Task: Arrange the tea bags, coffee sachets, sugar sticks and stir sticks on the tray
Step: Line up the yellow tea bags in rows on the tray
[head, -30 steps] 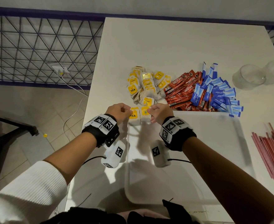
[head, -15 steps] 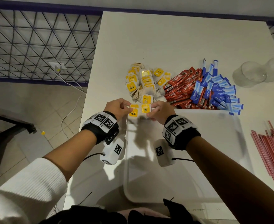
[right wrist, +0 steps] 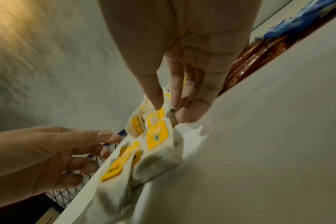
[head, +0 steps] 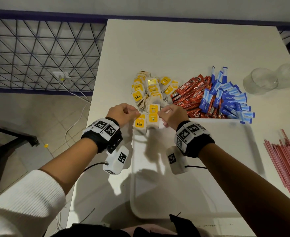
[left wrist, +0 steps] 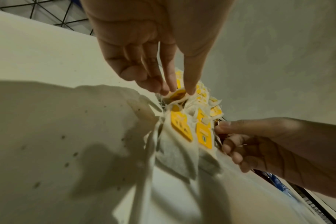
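Head view shows a white counter (head: 175, 48) with a white tray (head: 218, 151) at its near edge. Two tea bags (head: 146, 121) with yellow tags lie side by side in the tray's corner at 11 o'clock, one tag reading TEA. The left hand (head: 122, 113) sits at 9 o'clock of this pair and the right hand (head: 172, 115) at 3 o'clock, both just beside the bags. From the left wrist view, the left grip is a thumb-and-fingertip pinch on the edge of a tea bag from the heap just beyond the tray, the other fingers hanging loosely curled. From the right wrist view, the right thumb and fingers reach down to the far end of the right-hand bag of the pair; whether they actually pinch it I cannot tell, since the tips are blurred. At 12 o'clock of the tray lies the tea bag heap (head: 151, 89) on the counter. Touching it at 3 o'clock is a heap of red coffee sachets (head: 190, 94), and blue sugar sticks (head: 229, 98) overlap those further toward 3 o'clock. Red stir sticks (head: 288, 165) lie in a bundle on the counter at 3 o'clock of the tray. Two clear cups (head: 260, 81) lie at the counter's 2 o'clock corner.
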Tool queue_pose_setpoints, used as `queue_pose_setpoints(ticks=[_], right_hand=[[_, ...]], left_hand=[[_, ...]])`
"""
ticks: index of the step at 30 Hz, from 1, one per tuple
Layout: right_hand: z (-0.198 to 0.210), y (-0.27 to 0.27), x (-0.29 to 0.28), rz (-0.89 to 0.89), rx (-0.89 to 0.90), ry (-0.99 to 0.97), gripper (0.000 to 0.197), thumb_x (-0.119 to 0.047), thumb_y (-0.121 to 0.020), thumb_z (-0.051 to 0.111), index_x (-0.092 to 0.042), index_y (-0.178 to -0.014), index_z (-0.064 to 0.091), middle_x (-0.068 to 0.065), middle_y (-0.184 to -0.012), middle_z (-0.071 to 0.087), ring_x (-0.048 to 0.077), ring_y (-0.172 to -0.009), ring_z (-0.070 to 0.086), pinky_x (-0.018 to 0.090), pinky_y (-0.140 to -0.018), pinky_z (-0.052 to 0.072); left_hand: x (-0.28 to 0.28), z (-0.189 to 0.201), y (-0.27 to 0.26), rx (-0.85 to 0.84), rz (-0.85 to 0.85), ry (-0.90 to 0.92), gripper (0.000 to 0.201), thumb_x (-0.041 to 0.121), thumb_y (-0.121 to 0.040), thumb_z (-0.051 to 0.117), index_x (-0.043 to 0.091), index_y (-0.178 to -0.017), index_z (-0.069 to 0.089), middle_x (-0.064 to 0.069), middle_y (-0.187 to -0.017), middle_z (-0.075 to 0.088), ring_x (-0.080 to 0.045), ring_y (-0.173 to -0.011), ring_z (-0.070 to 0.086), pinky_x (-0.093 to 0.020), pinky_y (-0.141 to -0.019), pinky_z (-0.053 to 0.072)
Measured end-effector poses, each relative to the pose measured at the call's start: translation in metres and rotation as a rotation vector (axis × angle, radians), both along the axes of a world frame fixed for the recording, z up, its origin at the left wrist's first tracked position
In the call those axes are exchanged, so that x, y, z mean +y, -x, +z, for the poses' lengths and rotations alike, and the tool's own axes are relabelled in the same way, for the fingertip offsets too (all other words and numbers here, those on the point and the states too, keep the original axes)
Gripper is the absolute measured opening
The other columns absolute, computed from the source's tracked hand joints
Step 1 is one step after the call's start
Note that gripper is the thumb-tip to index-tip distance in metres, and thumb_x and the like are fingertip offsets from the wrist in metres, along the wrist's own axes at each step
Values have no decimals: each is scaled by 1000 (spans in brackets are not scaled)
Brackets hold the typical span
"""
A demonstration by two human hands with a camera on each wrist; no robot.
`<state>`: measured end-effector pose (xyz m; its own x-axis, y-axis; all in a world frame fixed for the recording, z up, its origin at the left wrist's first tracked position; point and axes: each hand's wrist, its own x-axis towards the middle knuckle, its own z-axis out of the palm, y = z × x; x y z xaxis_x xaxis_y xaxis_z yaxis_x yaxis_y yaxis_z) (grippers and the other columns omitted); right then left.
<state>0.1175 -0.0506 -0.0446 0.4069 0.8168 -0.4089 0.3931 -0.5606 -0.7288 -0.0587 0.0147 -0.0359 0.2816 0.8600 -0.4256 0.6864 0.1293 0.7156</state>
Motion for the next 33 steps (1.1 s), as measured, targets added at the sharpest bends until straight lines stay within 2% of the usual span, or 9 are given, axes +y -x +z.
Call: queue_pose_setpoints(ticks=[2, 5, 9, 13, 18, 22, 25, 29, 33], right_hand=[[4, -4, 8, 22, -8, 17, 29, -27, -87, 61, -3, -104, 63, 5, -77, 59, 14, -58, 53, 21, -56, 46], [17, -2, 23, 161, -22, 180, 32, -36, -87, 58, -6, -93, 64, 2, -72, 53, 16, -64, 48, 25, -63, 42], [25, 0, 39, 186, -41, 227, 16, -23, -90, 55, -9, -82, 56, 5, -71, 48, 18, -64, 45, 25, -61, 39], [20, -6, 42, -39, 143, 28, 7, -17, -85, 63, -12, -79, 61, -2, -63, 51, 10, -56, 46, 24, -55, 40], [25, -11, 42, -90, 207, -35, 7, -17, -88, 61, -10, -88, 58, 4, -61, 53, 17, -54, 50, 32, -62, 50], [23, -15, 42, -13, 97, -14, 5, -17, -92, 53, -14, -91, 50, -1, -68, 51, 16, -58, 54, 19, -48, 52], [23, -16, 42, -33, 104, -26, 5, -16, -94, 50, -12, -92, 47, -1, -71, 49, 21, -71, 55, 35, -73, 56], [26, -17, 43, -67, 184, -28, 8, -14, -94, 48, -9, -90, 44, -1, -73, 47, 20, -74, 55, 40, -77, 55], [31, -20, 41, -151, 353, -88, 16, -11, -95, 46, -13, -80, 43, 1, -70, 43, 4, -47, 53, 36, -65, 56]], left_hand=[[4, 6, -3, -3, -14, -9, 27, 30, -84, 66, 15, -106, 65, 7, -81, 53, -15, -79, 51, -21, -76, 37], [9, 13, -9, 2, -46, -32, 28, 29, -84, 66, 14, -108, 65, 2, -89, 56, -15, -77, 50, -20, -73, 38], [12, 18, -16, 28, -77, -54, 31, 31, -84, 66, 15, -111, 63, 1, -92, 54, -13, -81, 49, -14, -60, 35], [17, 21, -24, 85, -99, -83, 42, 30, -83, 68, 12, -118, 54, 0, -99, 50, -14, -90, 48, -21, -73, 33], [27, 17, -39, 253, -250, -74, 54, 37, -75, 74, 13, -117, 51, -6, -111, 51, -21, -104, 53, -26, -80, 39], [35, 17, -50, 416, -431, -102, 57, 46, -74, 71, 14, -118, 54, -9, -120, 53, -26, -105, 54, -32, -84, 44], [37, 16, -57, 534, -517, -145, 62, 47, -79, 67, 13, -127, 47, -13, -128, 44, -32, -112, 51, -37, -89, 42], [35, 15, -63, 627, -578, -208, 59, 48, -82, 63, 18, -129, 44, -11, -129, 37, -36, -111, 51, -39, -87, 43], [44, 16, -62, 520, -557, -218, 45, 39, -87, 59, 17, -125, 52, -12, -127, 43, -33, -113, 49, -37, -88, 41]])
